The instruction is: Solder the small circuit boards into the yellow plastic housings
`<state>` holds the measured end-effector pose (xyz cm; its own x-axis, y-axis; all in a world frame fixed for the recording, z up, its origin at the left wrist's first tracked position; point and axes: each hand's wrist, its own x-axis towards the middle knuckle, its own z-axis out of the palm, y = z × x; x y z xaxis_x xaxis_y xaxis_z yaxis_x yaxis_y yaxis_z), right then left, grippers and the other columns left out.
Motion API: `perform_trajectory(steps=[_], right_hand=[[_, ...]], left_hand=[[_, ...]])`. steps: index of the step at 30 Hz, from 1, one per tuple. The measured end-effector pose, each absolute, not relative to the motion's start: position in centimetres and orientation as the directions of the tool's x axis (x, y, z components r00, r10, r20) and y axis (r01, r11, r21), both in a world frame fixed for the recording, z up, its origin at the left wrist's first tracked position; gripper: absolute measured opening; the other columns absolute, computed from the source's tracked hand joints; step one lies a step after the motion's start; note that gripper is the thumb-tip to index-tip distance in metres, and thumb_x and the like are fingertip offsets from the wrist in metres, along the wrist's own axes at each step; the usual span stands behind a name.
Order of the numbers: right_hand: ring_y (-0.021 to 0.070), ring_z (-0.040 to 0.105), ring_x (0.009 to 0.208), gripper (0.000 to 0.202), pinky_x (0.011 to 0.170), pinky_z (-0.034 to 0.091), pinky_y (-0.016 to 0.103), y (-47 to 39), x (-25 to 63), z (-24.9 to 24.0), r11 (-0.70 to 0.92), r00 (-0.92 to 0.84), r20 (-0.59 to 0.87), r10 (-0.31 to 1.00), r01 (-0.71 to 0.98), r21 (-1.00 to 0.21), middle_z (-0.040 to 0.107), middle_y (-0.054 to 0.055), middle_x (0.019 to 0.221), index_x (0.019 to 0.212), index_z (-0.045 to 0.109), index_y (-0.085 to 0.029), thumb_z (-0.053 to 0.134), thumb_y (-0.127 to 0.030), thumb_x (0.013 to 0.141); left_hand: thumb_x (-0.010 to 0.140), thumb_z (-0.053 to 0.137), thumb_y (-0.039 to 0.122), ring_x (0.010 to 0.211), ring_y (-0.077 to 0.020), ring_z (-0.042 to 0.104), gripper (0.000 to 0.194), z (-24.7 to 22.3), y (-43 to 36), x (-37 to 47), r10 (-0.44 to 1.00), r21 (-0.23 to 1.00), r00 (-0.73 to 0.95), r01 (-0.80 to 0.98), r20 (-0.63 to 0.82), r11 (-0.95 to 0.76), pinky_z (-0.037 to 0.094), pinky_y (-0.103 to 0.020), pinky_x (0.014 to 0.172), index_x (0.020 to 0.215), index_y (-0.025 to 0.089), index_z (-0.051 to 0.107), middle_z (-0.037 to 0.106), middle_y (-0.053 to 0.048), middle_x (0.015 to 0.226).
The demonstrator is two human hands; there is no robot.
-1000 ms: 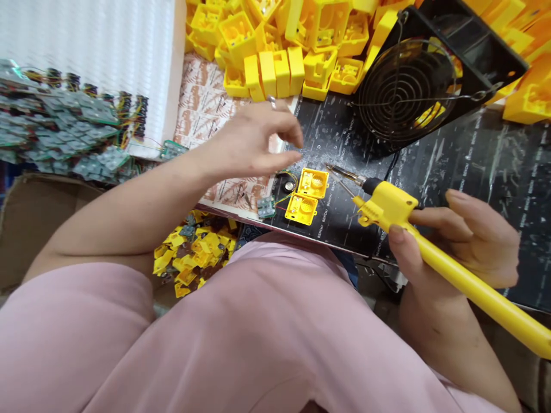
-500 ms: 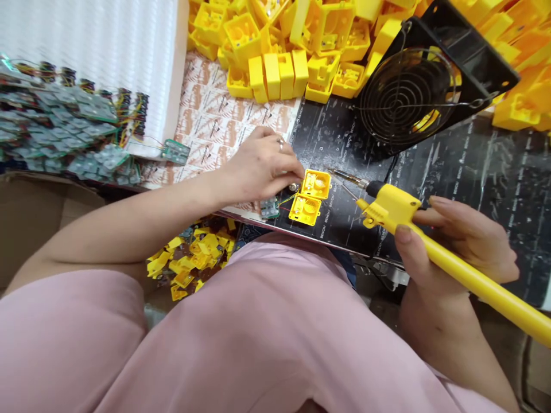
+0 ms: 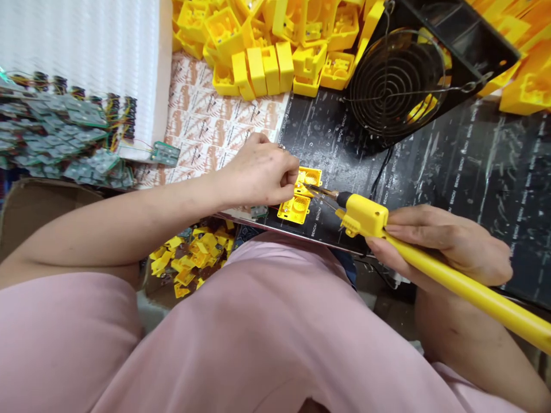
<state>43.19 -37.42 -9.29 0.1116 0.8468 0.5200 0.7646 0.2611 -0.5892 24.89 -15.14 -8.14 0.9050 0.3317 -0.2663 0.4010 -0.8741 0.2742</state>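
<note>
Lying open: the yellow casing [image 3: 294, 210] sat on the black bench [image 3: 430, 172], halves unclosed.
Circuit board [image 3: 259, 212]: lay outside the casing, part hidden.
Left hand [image 3: 270, 175]: curled narrowly at the upper half [image 3: 315, 174]; what it held could not be told.
Right hand [image 3: 451, 241]: gripped the soldering tool [image 3: 367, 215], tip at that half.

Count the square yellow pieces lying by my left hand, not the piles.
2. The far piece is at the tip of the soldering iron, partly covered by the left hand; the near piece lies beside it, towards the edge of the table. The hand could hide others.
</note>
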Motion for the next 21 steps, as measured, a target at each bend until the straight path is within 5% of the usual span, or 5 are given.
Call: perform_trajectory(steps=[6,12,18,21], right_hand=[[0.0132,0.073,0.064,0.013,0.051,0.059,0.021,-36.7,43.8,-9.8,0.399,-0.032,0.590,0.807,0.766,-0.505,0.074,-0.001,0.076,0.089,0.066,-0.025,0.073,-0.030,0.099],[0.0094,0.070,0.057,0.021,0.045,0.054,0.015,-35.2,44.2,-8.7,0.510,-0.160,0.638,0.753,0.754,-0.413,0.073,-0.004,0.072,0.085,0.064,-0.023,0.085,-0.025,0.089],[0.0101,0.072,0.064,0.020,0.058,0.062,0.020,-35.9,44.4,-8.7,0.422,-0.081,0.569,0.819,0.757,-0.499,0.072,-0.004,0.072,0.087,0.065,-0.026,0.068,-0.037,0.103],[0.0096,0.071,0.061,0.016,0.054,0.060,0.019,-35.6,44.1,-8.7,0.448,-0.086,0.600,0.796,0.750,-0.486,0.073,-0.007,0.073,0.086,0.065,-0.029,0.078,-0.031,0.096]], left_hand=[[0.076,0.062,0.029,0.082,-0.0208,0.070,0.013,-7.3,-14.6,26.7,0.311,0.243,0.869,0.421,-0.386,-0.874,0.047,-0.038,0.097,0.075,0.021,0.073,0.070,0.002,0.069],[0.071,0.064,0.028,0.093,-0.0251,0.073,0.009,-7.4,-14.3,27.5,0.312,0.235,0.856,0.431,-0.413,-0.871,0.048,-0.038,0.102,0.072,0.022,0.071,0.063,0.002,0.064],[0.071,0.064,0.032,0.079,-0.0202,0.071,0.011,-7.6,-14.0,27.6,0.297,0.220,0.852,0.418,-0.431,-0.881,0.051,-0.034,0.093,0.068,0.022,0.068,0.059,0.004,0.060],[0.072,0.063,0.033,0.073,-0.0187,0.068,0.012,-7.7,-13.7,27.5,0.280,0.224,0.860,0.401,-0.426,-0.888,0.052,-0.034,0.091,0.067,0.022,0.068,0.059,0.004,0.060]])
